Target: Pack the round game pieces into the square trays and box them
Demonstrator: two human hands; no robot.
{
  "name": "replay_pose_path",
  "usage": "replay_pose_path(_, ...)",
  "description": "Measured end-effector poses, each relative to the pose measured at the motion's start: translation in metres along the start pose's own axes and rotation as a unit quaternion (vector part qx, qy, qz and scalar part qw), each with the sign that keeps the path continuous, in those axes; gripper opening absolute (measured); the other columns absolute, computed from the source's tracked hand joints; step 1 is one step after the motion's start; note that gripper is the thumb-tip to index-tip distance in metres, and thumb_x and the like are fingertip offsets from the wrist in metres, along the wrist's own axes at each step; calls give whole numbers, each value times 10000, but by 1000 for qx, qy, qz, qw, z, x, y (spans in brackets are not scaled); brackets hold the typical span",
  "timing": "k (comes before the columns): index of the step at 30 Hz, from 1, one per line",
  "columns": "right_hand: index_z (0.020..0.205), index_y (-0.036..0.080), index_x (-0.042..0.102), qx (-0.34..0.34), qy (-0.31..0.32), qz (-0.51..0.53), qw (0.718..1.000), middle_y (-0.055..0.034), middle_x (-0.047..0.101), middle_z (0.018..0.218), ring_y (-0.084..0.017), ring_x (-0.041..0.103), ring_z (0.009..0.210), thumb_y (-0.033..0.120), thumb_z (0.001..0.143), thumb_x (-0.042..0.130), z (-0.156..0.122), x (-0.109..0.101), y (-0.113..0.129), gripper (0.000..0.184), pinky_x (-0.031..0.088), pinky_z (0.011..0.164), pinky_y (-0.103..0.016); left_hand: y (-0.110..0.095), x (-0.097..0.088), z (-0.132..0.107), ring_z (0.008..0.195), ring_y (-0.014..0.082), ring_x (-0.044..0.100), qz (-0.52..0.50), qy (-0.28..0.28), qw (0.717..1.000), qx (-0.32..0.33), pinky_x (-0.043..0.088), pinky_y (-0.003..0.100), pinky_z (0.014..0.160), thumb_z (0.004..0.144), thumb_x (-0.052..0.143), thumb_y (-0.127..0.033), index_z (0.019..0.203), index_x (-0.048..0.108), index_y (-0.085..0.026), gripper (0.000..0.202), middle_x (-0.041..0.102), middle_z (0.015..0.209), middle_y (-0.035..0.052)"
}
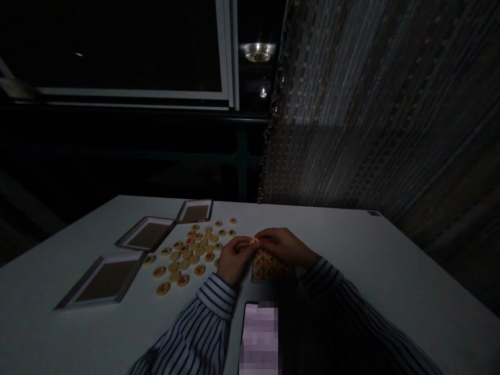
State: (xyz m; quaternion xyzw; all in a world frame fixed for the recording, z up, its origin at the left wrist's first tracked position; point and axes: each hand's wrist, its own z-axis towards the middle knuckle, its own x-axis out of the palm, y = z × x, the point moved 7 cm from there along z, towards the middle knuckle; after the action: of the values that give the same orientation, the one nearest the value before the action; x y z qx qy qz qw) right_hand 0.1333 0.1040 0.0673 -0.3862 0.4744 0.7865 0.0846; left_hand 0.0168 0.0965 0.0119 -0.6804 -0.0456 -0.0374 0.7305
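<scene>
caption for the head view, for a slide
Left hand and right hand pinch a Chinese chess piece over a box of pieces, loose pieces and three trays alongside

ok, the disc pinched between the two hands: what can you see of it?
The disc is small, round and flat, pale tan, wood or plastic by its look; any mark on its face is too small to read. It is held above the white table, pinched at its edges between the fingertips of the left hand and the right hand, just over a small tray packed with like pieces.
</scene>
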Motion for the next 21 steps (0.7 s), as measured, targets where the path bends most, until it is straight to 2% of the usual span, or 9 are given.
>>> replay_pose_path(8, 922, 178, 622, -2, 22, -53, 998, -31, 644, 877, -137, 570, 781, 251, 756, 484, 1, 6, -3, 228, 417, 709, -243, 7, -1, -1, 634, 131, 606, -4, -18, 1000, -4, 470, 236, 617, 567, 669, -288, 718, 557, -139, 239, 644, 644, 23)
replay_pose_path(14, 928, 181, 615, -4, 24, -52, 998, -31, 640, 874, -140, 567, 781, 256, 760, 480, 0, 9, -3, 228, 415, 710, -250, 4, -5, -2, 587, 122, 592, 18, -40, 999, 5, 459, 228, 584, 566, 661, -286, 673, 566, -139, 206, 628, 597, 10)
replay_pose_path(21, 910, 176, 619, -8, 21, -40, 999, -27, 640, 860, -132, 567, 768, 250, 755, 482, -2, 6, -1, 219, 415, 702, -241, 7, -6, -1, 645, 140, 601, 25, -19, 999, 9, 456, 239, 618, 623, 611, -297, 711, 596, -133, 187, 656, 665, 41)
